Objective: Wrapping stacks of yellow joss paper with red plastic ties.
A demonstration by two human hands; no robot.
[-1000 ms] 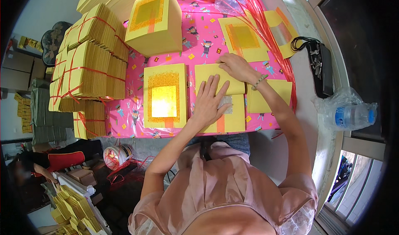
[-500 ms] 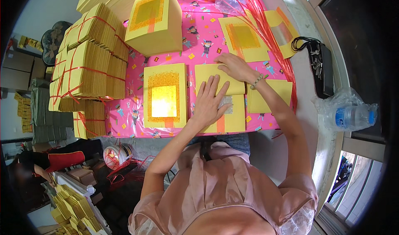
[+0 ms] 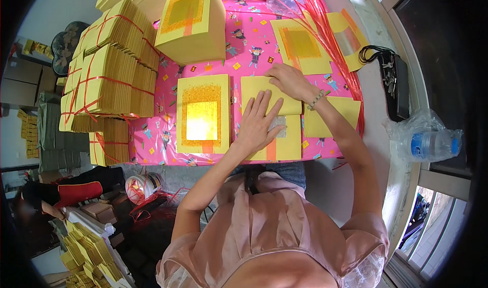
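A yellow paper sheet, folded over at its far part (image 3: 291, 107), lies before me on the pink patterned tablecloth. Its near part shows a silver patch and an orange stripe. My left hand (image 3: 258, 125) rests flat across the sheet, fingers spread. My right hand (image 3: 294, 84), with a beaded bracelet at the wrist, lies on the far edge of the fold, fingers slightly bent; I see nothing held in it. To the left is a yellow sheet with a shiny gold square (image 3: 202, 121). Another yellow sheet (image 3: 333, 117) lies just right of the folded one.
Bundles of yellow paper tied with red string (image 3: 114, 79) stand at the left, beside a tall yellow stack (image 3: 190, 44). Red plastic strands (image 3: 338, 56) run down the right side over more sheets. A bottle in a clear bag (image 3: 432, 144) and a black pouch (image 3: 394, 92) lie on the ledge.
The view has shifted slightly. Both hands keep almost the same place on the folded sheet.
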